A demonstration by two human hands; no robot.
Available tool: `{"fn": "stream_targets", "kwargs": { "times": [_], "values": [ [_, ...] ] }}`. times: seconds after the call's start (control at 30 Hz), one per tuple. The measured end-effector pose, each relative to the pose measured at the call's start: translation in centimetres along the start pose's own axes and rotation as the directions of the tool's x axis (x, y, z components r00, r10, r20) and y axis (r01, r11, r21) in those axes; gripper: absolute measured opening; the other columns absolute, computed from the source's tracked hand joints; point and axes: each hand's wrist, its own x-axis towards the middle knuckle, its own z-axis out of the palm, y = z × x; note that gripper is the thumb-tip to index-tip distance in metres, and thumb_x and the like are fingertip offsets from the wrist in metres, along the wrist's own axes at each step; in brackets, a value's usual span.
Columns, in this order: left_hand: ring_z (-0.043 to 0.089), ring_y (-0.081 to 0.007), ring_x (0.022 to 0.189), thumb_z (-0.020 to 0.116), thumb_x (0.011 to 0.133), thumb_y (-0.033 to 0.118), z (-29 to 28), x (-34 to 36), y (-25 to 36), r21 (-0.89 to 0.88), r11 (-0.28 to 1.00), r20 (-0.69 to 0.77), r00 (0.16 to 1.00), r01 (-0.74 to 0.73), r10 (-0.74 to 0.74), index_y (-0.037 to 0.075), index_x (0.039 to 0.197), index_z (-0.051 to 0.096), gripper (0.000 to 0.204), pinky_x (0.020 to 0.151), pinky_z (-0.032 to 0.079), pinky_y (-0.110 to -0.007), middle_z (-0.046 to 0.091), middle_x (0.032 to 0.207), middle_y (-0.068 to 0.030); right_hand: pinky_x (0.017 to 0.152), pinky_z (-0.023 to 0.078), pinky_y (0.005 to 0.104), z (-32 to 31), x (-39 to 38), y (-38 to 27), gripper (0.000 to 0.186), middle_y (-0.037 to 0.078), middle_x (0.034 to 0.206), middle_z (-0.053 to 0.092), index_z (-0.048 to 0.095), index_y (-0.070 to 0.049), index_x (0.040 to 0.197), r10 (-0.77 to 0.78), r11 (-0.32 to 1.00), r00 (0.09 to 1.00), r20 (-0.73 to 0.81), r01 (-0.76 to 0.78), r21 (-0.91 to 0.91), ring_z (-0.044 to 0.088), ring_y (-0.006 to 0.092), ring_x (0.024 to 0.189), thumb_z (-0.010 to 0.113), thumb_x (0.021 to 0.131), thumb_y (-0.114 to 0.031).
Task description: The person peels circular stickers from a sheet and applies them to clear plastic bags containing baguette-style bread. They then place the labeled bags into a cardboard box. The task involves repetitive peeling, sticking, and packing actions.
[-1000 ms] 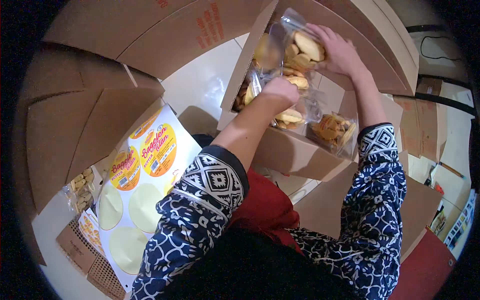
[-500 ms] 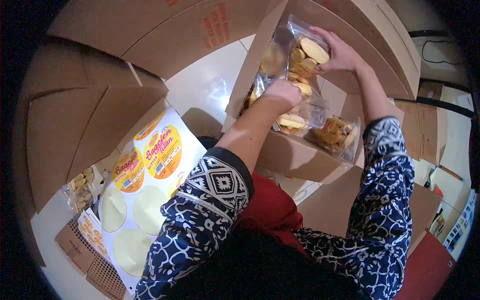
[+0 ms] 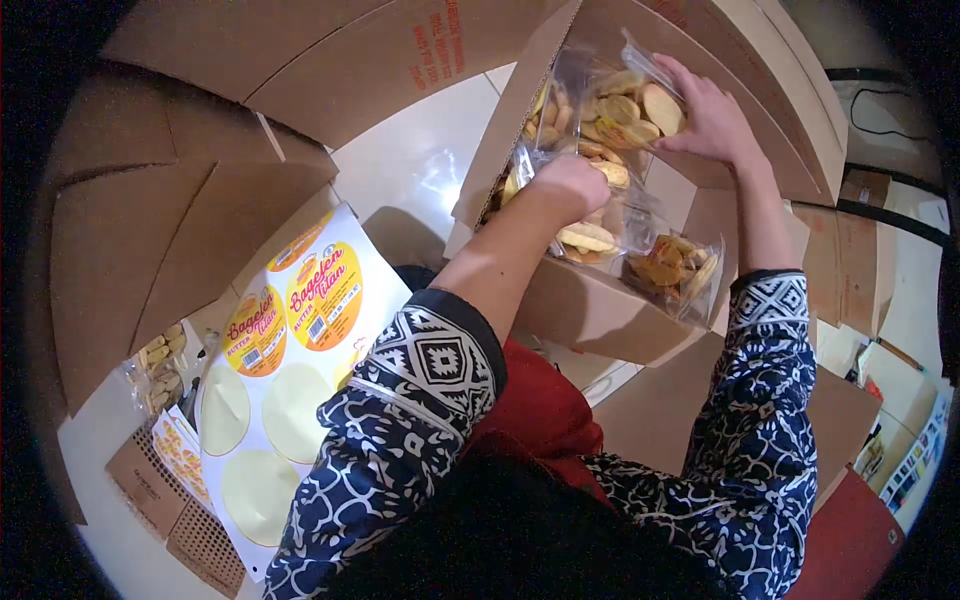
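Note:
An open cardboard box in front of me holds several clear plastic bags of pale, rusk-like bread slices. My right hand grips one side of a bag of rusks at the far end of the box, thumb and fingers around its edge. My left hand is closed over another bag of rusks at the near left; its fingertips are hidden beneath the knuckles. Nearer the right wall, one more bag rests in the box, touched by neither hand.
A sheet of round yellow-orange stickers, some spots peeled bare, lies left of my left forearm. Big cardboard flaps stand at the left. Another bag of bread pieces and a perforated brown crate are at the lower left.
My right hand has shifted slightly right with its bag, which now lies flatter and more sideways among the others. My left hand has stayed nearly in place.

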Motion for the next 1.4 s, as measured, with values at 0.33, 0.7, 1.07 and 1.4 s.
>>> {"fn": "stream_targets", "kwargs": {
  "times": [0.33, 0.7, 1.07, 1.4],
  "values": [
    [0.062, -0.024, 0.09, 0.047, 0.081, 0.013, -0.8, -0.3, 0.7, 0.125, 0.991, 0.041, 0.998, -0.043, 0.038, 0.013, 0.1, 0.061, 0.024, 0.074, 0.05, -0.036, 0.063, 0.098, -0.009, 0.093, 0.04, 0.0416, 3.1, 1.7, -0.7, 0.106, 0.021, 0.121, 0.042, 0.016, -0.023, 0.137, 0.021, 1.0, 0.996, 0.09, -0.022, 0.008, 0.044, 0.0381, 0.109, 0.078, 0.05, -0.025],
    [0.061, -0.0253, 0.092, 0.043, 0.082, 0.016, -0.3, -0.1, 0.5, -0.067, 0.997, 0.009, 0.999, 0.036, -0.036, 0.011, 0.093, 0.064, 0.025, 0.078, 0.048, -0.037, 0.062, 0.103, -0.0098, 0.09, 0.041, 0.0426, 4.2, 4.0, 1.6, 0.104, 0.024, 0.114, 0.046, 0.019, -0.025, 0.136, -0.23, 0.964, 0.969, 0.093, 0.213, 0.16, 0.047, 0.0401, 0.104, 0.078, 0.049, -0.025],
    [0.06, -0.0267, 0.091, 0.043, 0.082, 0.025, 0.7, 0.9, -0.2, -0.079, 0.997, 0.034, 0.999, 0.01, -0.008, 0.013, 0.099, 0.062, 0.029, 0.08, 0.047, -0.038, 0.062, 0.098, -0.0117, 0.094, 0.039, 0.0423, 5.6, 1.7, 0.6, 0.101, 0.023, 0.121, 0.042, 0.02, -0.024, 0.136, -0.097, 0.983, 0.992, -0.087, 0.109, 0.149, 0.044, 0.0403, 0.109, 0.075, 0.051, -0.027],
    [0.06, -0.0256, 0.092, 0.047, 0.08, 0.02, 0.1, 0.3, 0.4, -0.106, 0.994, 0.014, 1.0, -0.018, 0.02, 0.015, 0.095, 0.064, 0.023, 0.078, 0.048, -0.037, 0.063, 0.096, -0.0094, 0.091, 0.039, 0.0464, 6.7, 3.9, 2.2, 0.107, 0.025, 0.116, 0.043, 0.017, -0.023, 0.137, -0.136, 0.981, 0.99, 0.042, 0.128, 0.148, 0.044, 0.0428, 0.107, 0.077, 0.05, -0.031]
  ]
}}
